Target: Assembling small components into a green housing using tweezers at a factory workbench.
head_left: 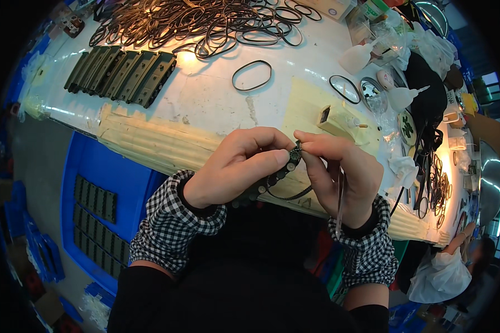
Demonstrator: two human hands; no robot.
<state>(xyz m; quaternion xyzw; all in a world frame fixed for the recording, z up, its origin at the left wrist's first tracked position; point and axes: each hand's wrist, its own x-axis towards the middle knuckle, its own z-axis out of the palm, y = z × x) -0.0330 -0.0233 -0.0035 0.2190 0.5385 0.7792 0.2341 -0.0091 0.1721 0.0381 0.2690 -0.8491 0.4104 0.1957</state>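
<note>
Observed at the white workbench [211,94]: one worker, both hands raised over the taped near edge [150,139]. The dark green part [290,161] is held up between the hands, clear of the bench surface, with a dark belt [288,198] looping below it.

The left hand [239,164] is pinching the part between thumb and forefinger. The right hand [344,172] has its fingertips closed on the part's upper end; a slim metal tool [340,205] is tucked in the same hand, pointing down toward the wrist. The fingers cover much of the part, so whether the belt is seated on it or merely hangs beside it cannot be told from where I stand.

On handling: the part appears light and stiff, with small knobs that may be easily knocked. Best grip, in my judgement, is by the long sides, clear of those knobs. The belt looks thin, springy and soft, likely to twist; it should be taken by its outer face.

Also noted: a row of similar green assemblies [122,75] and a heap of belts [205,25] at the rear.
</note>
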